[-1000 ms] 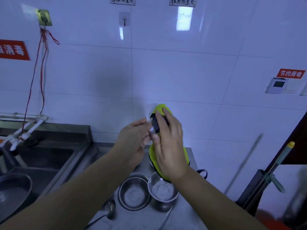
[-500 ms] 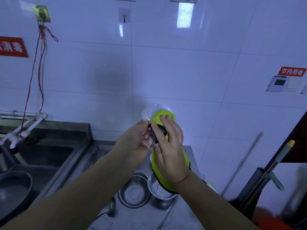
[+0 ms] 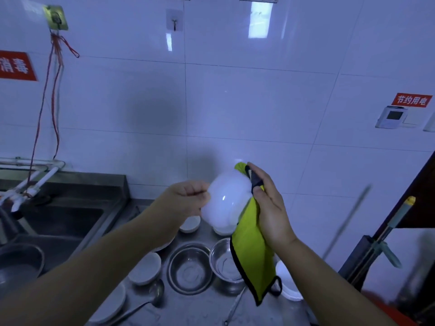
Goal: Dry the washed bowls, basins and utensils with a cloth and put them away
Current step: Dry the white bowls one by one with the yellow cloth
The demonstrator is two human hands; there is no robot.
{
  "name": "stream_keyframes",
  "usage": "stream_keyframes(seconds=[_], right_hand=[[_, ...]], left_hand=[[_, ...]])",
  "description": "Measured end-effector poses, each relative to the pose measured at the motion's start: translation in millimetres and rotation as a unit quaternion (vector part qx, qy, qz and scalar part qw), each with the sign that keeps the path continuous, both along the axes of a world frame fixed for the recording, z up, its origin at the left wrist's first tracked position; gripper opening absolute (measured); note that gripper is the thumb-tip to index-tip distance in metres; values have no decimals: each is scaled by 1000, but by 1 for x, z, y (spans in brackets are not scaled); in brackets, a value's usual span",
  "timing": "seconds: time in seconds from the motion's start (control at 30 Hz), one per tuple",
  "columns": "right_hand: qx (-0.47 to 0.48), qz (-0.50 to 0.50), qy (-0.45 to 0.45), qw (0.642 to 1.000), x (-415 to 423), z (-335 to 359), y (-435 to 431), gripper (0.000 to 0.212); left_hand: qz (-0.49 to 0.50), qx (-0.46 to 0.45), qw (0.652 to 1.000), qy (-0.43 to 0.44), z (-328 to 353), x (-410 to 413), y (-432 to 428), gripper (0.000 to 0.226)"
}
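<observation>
A white bowl point(image 3: 226, 201) is held up in front of the tiled wall, its outside turned toward me. My left hand point(image 3: 186, 203) grips its left rim with curled fingers. My right hand point(image 3: 270, 208) presses a yellow-green cloth with black edging point(image 3: 254, 252) against the bowl's right side, thumb curled on the cloth. The cloth hangs down over the counter. Below stand two steel bowls point(image 3: 190, 267) point(image 3: 223, 260), several white bowls point(image 3: 146, 268) and a ladle point(image 3: 155, 292) on the steel counter point(image 3: 200, 309).
A steel sink point(image 3: 58, 222) with a basin point(image 3: 18, 262) lies at the left, taps above it. More white bowls point(image 3: 190, 224) sit near the wall. A mop handle point(image 3: 397, 217) and dark stand are at the right. An empty wall hook point(image 3: 174, 20) hangs above.
The bowl has turned so its outside faces me and sits lower and to the right. My hands have spread apart, and the cloth moved to the bowl's right side.
</observation>
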State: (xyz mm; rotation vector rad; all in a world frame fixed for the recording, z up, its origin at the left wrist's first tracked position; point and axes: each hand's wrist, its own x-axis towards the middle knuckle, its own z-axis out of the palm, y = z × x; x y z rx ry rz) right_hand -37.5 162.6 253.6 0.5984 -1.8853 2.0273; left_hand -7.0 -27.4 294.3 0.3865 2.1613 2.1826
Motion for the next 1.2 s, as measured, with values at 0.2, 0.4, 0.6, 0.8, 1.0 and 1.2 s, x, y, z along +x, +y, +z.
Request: stream_keyframes(seconds=[0.2, 0.4, 0.6, 0.8, 1.0, 1.2], right_hand=[[264, 32, 115, 957, 5, 7, -2, 43], [473, 26, 193, 859, 14, -13, 0, 76], [594, 33, 295, 747, 11, -25, 0, 25], [640, 24, 358, 680, 7, -26, 12, 18], [644, 3, 364, 673, 14, -26, 12, 9], [567, -10, 288, 771, 37, -40, -16, 11]], left_hand=[[84, -500, 811, 290, -5, -1, -2, 35], [76, -609, 627, 480, -20, 6, -7, 36], [0, -621, 578, 530, -39, 18, -8, 28], [-24, -612, 561, 558, -41, -1, -42, 24], [-40, -610, 539, 579, -41, 2, -47, 29], [-18, -579, 577, 576, -63, 8, -15, 17]])
